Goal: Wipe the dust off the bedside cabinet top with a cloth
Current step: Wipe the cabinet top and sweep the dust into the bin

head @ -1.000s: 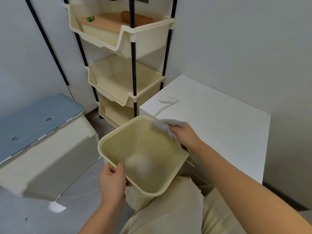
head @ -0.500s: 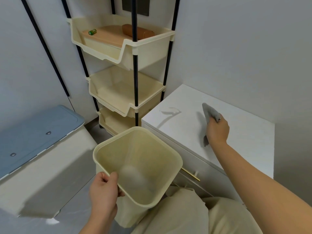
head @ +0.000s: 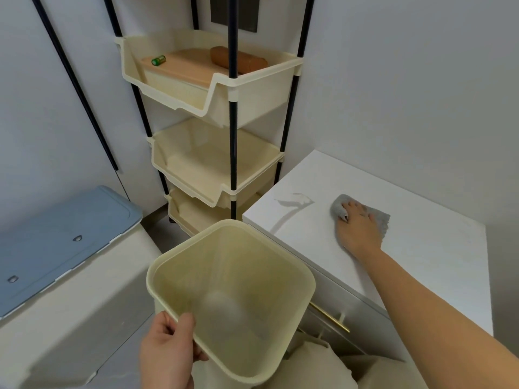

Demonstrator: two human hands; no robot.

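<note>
one grey cloth [head: 377,217] lies flat on the white bedside cabinet top [head: 421,248], toward its far side, and my right hand [head: 358,230] presses down on it, fingers spread. my left hand [head: 168,352] is curled round the near rim of a cream bin [head: 252,276], left of the cabinet. far left stands a cream tiered rack [head: 219,175].
</note>
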